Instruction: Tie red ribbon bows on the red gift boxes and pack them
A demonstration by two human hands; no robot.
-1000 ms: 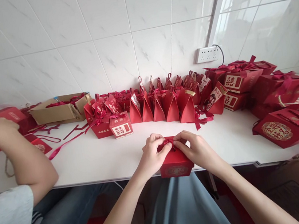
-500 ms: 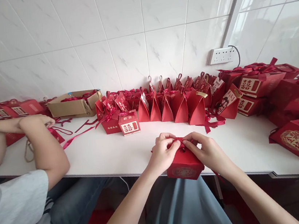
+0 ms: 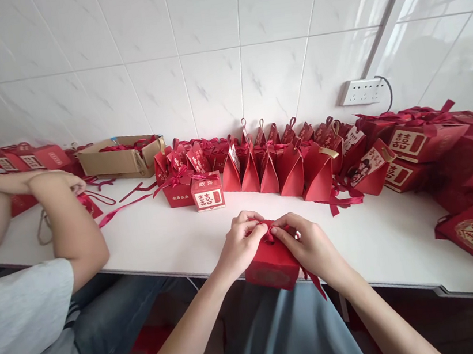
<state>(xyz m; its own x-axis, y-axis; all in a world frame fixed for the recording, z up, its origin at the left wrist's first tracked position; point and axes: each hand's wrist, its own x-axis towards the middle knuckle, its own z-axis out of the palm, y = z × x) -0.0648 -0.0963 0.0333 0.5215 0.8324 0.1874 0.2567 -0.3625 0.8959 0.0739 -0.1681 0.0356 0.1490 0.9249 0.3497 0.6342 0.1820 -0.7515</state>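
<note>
The left hand (image 3: 243, 241) and right hand (image 3: 310, 245) each pinch, in a narrow grip, the dark-red fabric ribbon (image 3: 271, 235) atop the red cardboard box (image 3: 272, 266) at the white tabletop's (image 3: 175, 237) front edge; uneven pulling could slacken the ribbon or tip the box off
</note>
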